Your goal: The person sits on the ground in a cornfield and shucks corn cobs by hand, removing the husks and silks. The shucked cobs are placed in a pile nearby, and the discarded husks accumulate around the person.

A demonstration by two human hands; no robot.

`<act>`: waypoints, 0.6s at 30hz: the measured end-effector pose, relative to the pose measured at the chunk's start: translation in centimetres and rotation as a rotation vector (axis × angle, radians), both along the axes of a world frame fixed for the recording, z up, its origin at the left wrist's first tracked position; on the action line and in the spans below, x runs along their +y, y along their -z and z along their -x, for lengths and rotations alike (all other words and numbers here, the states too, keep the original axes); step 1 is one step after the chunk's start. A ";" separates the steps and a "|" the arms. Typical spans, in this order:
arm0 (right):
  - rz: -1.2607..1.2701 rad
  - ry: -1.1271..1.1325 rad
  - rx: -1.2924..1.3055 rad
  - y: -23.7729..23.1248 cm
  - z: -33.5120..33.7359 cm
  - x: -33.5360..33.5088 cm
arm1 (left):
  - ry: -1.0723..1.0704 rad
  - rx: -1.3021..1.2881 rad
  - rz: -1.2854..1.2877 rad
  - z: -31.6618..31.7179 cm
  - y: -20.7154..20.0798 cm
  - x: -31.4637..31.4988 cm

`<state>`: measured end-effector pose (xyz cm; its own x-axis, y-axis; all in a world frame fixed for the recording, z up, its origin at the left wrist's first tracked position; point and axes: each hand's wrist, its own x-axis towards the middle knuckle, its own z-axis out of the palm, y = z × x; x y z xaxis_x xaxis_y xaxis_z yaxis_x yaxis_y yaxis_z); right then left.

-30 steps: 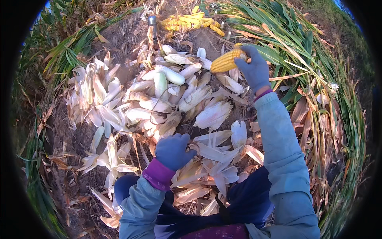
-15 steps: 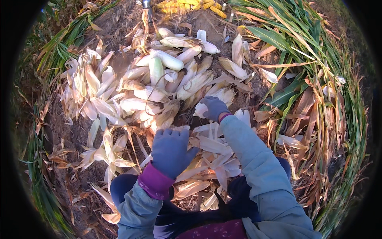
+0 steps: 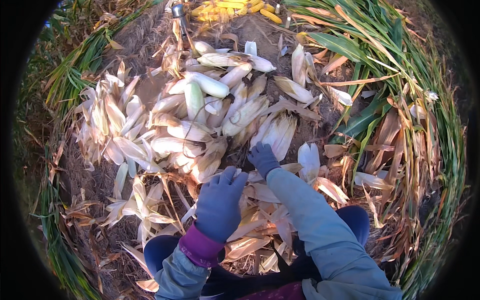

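Observation:
My left hand (image 3: 218, 205), in a grey glove, is above the loose pale husks near my knees. Its fingers are half bent, with the thumb apart, and I make out nothing in them; the palm is hidden. Farther right, my right hand (image 3: 263, 159), in a matching glove, has its fingers bent over the near end of an ear of corn (image 3: 278, 131) in its dry husk. That ear's husk fans out on the far side of the hand. Several more unshucked ears (image 3: 245, 115) are heaped just beyond both hands.
Stripped husks (image 3: 112, 120) are piled at the left. Yellow shucked ears (image 3: 235, 7) lie at the far edge, beside a metal flask (image 3: 179, 12). Cut green stalks (image 3: 435, 165) curve along the right. A pale husked ear (image 3: 308, 162) lies right of my right hand.
My right hand has drawn back toward me, and more of the husked ear beyond it shows. My left hand has shifted slightly right, its thumb now pointing forward.

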<state>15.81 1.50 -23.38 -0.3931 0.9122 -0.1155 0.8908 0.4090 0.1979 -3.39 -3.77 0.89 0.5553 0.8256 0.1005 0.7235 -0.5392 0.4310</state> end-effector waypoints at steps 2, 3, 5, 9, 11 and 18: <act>0.129 -0.014 0.010 -1.1 0.2 0.0 | 0.007 0.132 -0.116 0.1 -0.6 0.0; 0.178 0.003 0.020 -1.6 0.0 0.0 | 0.008 0.137 -0.071 0.3 -0.7 -0.2; 0.114 0.052 0.092 -4.7 0.0 0.4 | -0.004 0.144 0.017 0.9 -0.7 -0.5; -0.079 0.265 0.451 -10.7 -2.8 2.3 | -0.020 0.056 0.056 0.5 -0.3 -0.5; -0.225 0.406 0.684 -13.6 -4.2 3.3 | -0.051 0.043 0.156 0.4 -0.6 -0.5; -0.065 0.447 1.543 -24.2 -4.7 -0.6 | -0.150 -0.826 1.063 -0.2 0.9 0.1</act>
